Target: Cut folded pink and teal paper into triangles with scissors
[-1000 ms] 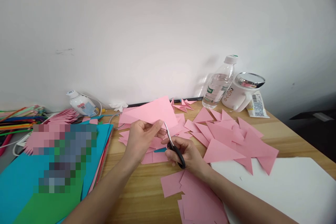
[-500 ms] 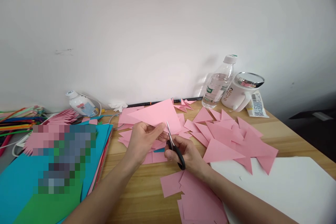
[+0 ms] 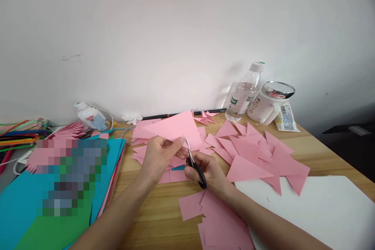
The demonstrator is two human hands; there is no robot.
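Observation:
My left hand [image 3: 164, 152] pinches the lower edge of a pink paper piece [image 3: 178, 125] between thumb and fingers, holding it up above the table. Black-handled scissors [image 3: 196, 168] are in my right hand [image 3: 209, 172], their blades pointing up and lying against the paper's lower part, close to my left thumb. Whether the blades are parted is hard to see. Beneath and behind the held piece lie more pink papers [image 3: 145, 129]. To the right spreads a heap of cut pink pieces [image 3: 249, 168], many of them triangular. Pink sheets [image 3: 222, 222] lie under my right forearm.
A water bottle [image 3: 243, 93], a white lidded mug [image 3: 269, 103] and a small packet [image 3: 287, 117] stand by the wall at right. White board or paper [image 3: 322, 203] lies at front right. Coloured sheets [image 3: 14, 199], a white bottle [image 3: 92, 116] and pipe cleaners [image 3: 23, 134] are at left.
The scissors have shifted very slightly against the paper. Both hands and the held paper are otherwise almost where they were.

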